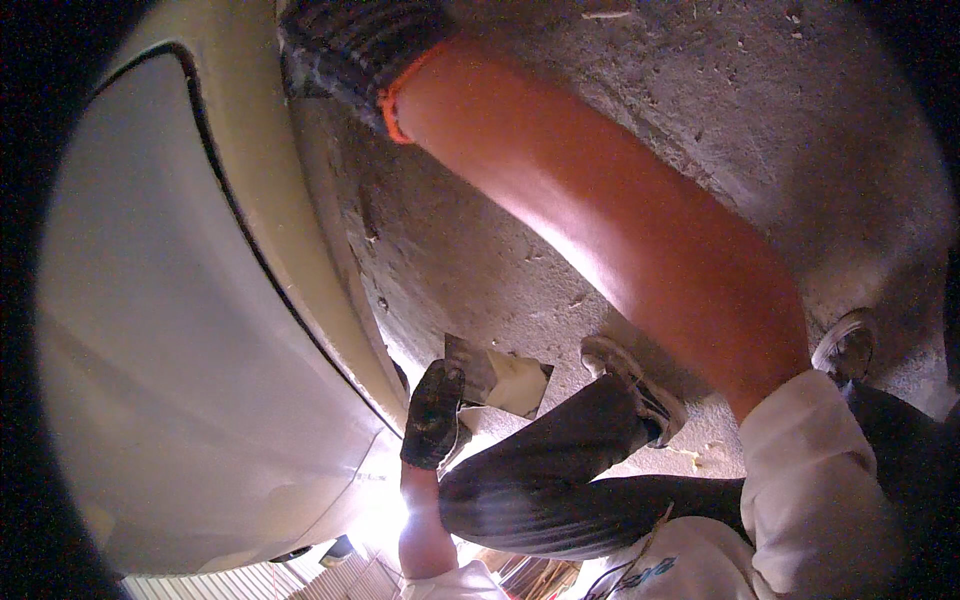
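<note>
My left hand [434, 415], in a dark glove, is low in the middle of the view beside the car's lower edge. Its fingers are closed on the near edge of a thin flat sheet [515, 382] with grey and pale patches; I cannot make out its material. My right arm reaches across to the top of the view. At its end, my right hand [360, 50] wears a dark ribbed glove with an orange cuff, beside the pale car body [190, 330]. The upper frame edge and the dark glove hide its fingers, so what it touches is unclear.
The car body fills the left side, with a dark curved seam [245, 220] along its panel. Rough concrete floor [780, 110] lies to the right. My bent legs [560, 480] and a shoe [630, 380] are below. A bright light [385, 515] glares near my left wrist.
</note>
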A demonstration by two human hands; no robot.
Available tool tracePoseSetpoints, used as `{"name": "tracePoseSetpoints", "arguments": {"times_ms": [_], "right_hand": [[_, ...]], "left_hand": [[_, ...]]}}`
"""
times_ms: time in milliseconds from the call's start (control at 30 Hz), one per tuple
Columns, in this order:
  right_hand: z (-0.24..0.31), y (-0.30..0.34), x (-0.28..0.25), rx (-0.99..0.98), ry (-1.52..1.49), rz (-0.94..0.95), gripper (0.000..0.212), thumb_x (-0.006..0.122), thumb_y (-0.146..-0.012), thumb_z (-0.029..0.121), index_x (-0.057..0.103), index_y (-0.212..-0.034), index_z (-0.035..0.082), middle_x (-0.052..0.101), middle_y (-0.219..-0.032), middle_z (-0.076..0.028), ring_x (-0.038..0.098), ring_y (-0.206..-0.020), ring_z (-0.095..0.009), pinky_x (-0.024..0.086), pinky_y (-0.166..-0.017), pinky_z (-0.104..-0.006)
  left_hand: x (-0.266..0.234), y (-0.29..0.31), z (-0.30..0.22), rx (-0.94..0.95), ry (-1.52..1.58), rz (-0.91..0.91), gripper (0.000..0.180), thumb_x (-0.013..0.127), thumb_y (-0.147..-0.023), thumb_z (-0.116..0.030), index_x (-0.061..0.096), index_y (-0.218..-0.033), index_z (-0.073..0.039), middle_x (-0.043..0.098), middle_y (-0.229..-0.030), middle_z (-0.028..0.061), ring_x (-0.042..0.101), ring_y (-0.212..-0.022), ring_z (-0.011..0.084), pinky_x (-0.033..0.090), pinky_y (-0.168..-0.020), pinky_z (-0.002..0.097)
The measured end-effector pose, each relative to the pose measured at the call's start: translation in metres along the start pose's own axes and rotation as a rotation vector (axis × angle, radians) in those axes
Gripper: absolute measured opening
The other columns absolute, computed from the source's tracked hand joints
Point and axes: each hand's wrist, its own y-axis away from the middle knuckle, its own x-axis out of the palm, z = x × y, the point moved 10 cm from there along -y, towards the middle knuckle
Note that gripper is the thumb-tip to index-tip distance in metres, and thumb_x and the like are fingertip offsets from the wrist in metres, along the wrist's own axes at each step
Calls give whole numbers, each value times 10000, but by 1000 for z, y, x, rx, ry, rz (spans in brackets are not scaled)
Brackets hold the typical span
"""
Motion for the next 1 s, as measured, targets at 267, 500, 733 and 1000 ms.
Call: {"name": "tracePoseSetpoints", "arguments": {"times_ms": [267, 500, 733, 1000], "right_hand": [[-16, 5, 9, 89, 23, -11, 354, 583, -859, 46, 602, -1211, 7, 646, -1018, -158, 629, -919, -301, 527, -817, -407], [12, 20, 14, 128, 11, -58, 367, 590, -846, 32, 607, -1212, 15, 650, -1007, -158, 633, -902, -305, 529, -805, -407], [53, 39, 0, 102, -45, -117, 382, 597, -833, 17, 613, -1214, 23, 654, -997, -158, 637, -885, -309, 530, -793, -406], [-20, 3, 11, 212, 23, -16, 400, 606, -818, 0, 619, -1217, 32, 658, -985, -157, 642, -866, -314, 531, -779, -406]], "left_hand": [[0, -3, 24, -46, 22, 28, 299, 516, -1026, -374, 557, -1015, -78, 519, -849, -20, 487, -766, 110, 439, -662, 273], [0, -3, 41, -134, 54, 148, 342, 531, -1027, -274, 539, -1234, -2, 622, -1081, 70, 556, -984, 132, 463, -880, 281], [-4, -6, 45, -112, 80, 94, 306, 541, -1023, -268, 550, -1175, -3, 604, -1037, 56, 539, -936, 138, 463, -810, 284], [-11, -5, 65, -93, -68, 76, 365, 502, -1034, -266, 542, -1249, 26, 603, -1207, 165, 565, -1116, 268, 463, -972, 376]]}}
